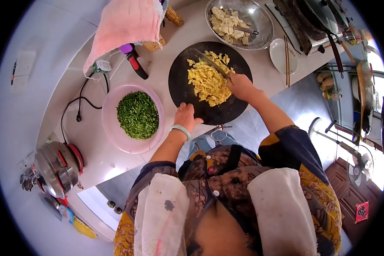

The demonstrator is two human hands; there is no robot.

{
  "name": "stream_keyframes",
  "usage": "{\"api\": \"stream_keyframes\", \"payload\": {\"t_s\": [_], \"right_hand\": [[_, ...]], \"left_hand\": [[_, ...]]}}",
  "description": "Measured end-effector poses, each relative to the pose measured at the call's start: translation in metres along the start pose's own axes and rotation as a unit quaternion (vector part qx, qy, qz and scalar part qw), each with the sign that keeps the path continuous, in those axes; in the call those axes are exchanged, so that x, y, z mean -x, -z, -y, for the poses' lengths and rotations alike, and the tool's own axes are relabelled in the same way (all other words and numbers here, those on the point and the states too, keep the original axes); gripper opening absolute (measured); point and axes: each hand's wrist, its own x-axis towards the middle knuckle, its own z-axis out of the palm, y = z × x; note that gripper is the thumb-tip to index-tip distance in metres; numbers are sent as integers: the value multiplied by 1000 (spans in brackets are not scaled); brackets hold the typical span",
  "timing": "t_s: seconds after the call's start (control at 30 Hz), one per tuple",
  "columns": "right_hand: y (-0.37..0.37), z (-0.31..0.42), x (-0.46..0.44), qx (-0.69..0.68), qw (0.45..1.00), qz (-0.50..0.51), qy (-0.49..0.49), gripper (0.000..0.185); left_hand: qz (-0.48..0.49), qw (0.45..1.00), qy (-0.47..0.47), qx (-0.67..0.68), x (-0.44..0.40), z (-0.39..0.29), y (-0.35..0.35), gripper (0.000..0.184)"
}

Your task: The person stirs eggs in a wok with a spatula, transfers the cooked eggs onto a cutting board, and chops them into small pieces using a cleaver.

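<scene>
One left hand [186,119] is laid at the near rim of a dark round board [215,115], fingers loosely bent, thumb spread, nothing seen gripped. One right hand [243,86] is wrapped round the handle end of a knife [212,64], judged stiff, fairly weighty, best held there. One chopped yellow heap [207,83] is carried on the board: judged light, soft, crumbly, best scooped from beneath.

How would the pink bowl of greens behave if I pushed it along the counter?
The pink bowl would likely slide easily, as the counter looks smooth. Being wide, it probably won't tip. The chopped greens look fine and loose, so a hard shove might shift them.
</scene>
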Motion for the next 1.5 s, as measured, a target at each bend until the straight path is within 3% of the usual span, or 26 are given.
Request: {"api": "stream_keyframes", "payload": {"t_s": [0.13, 0.43, 0.73, 0.87, 1.2, 1.5], "right_hand": [[19, 15, 14, -11, 999, 0, -32, 28], [-1, 11, 12, -13, 1000, 9, -1, 28], [-19, 19, 36, -27, 997, -12, -70, 25], [-14, 23, 45, -42, 997, -47, -37, 24], [-22, 34, 48, -22, 998, -22, -56, 25], [-40, 53, 40, -53, 997, -31, -57, 25]], "left_hand": [[2, 1000, 0, 4, 2, -2, -1, 48], [21, 1000, 10, -4, 1, -3, 0, 49], [3, 1000, 7, -2, 3, -4, 0, 50], [2, 1000, 3, -2, 1, -1, -1, 48], [-35, 999, -23, 8, -2, 3, -5, 48], [-2, 1000, -8, 1, 6, 3, -7, 49]]}}
